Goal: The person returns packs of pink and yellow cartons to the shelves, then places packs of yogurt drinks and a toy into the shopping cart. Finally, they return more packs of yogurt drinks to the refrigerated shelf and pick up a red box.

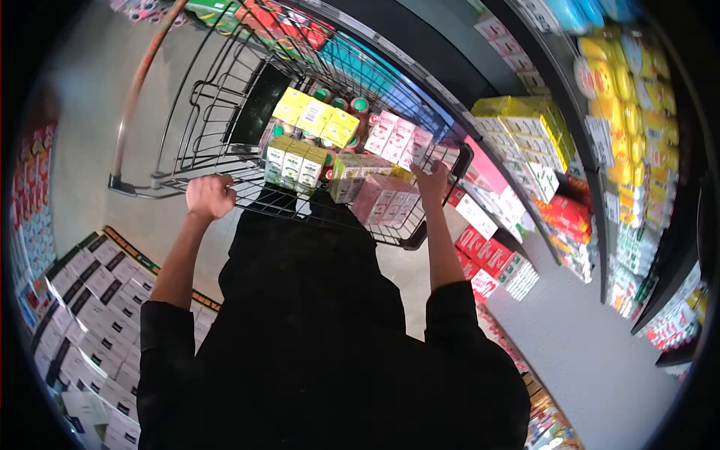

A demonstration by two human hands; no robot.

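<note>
- Our left hand [211, 197] is curled tight on the near side of the wire shopping cart [466, 157]; we read this as steadying it.
- White-and-green cartons [294, 166] stand just right of that hand, inside the cart and close to its near wall.
- Behind them we see yellow cartons [315, 118], and bottles with green caps [360, 105] show beyond and around these.
- Farther right sit a greenish carton pack [345, 180] and, beside it, a pale pink pack [386, 201] at the near wall.
- Pink-and-white cartons [397, 139] lie tilted toward the cart's right end, beyond the pale pink pack.
- Our right hand [430, 180] is at their lower right end, thumb and fingers parted; we cannot tell whether it grips them or is only just beside them.
- We judge the step in hand to be handling this pack within the cart. Moving it would call for thumb and fingers on opposite sides, keeping its row together and clear of the cart's rim.
- Farthest right, shelves carry yellow boxes [517, 127] and yellow pouches [611, 127].
</note>
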